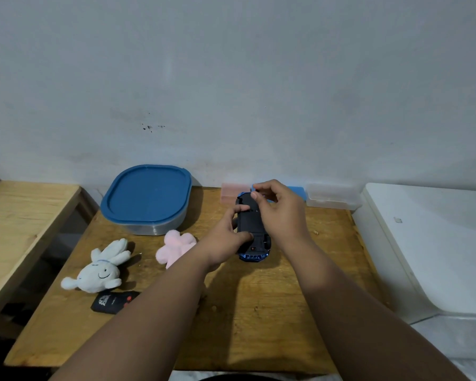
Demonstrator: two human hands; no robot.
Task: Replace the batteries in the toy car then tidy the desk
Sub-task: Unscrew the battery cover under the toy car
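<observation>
The car (249,222) is shown black underneath, edged in blue, with a small red switch. Left of the car, a blue lid (149,195) is seen on a clear tub (154,228), with a pink plush (176,244), a white bunny (99,272) stitched in blue, and a black remote (113,301) marked red and white. Behind the car, a pink box (230,193), a blue box (297,191) and a clear box (333,199) are lined up. Beneath the car, the desk (259,320) is grained in pale yellow-brown.

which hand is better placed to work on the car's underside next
Right, probably. The right hand has its fingertips at the far end of the car, which is underside up, while the left hand grips the car's side, steadying it.
</observation>
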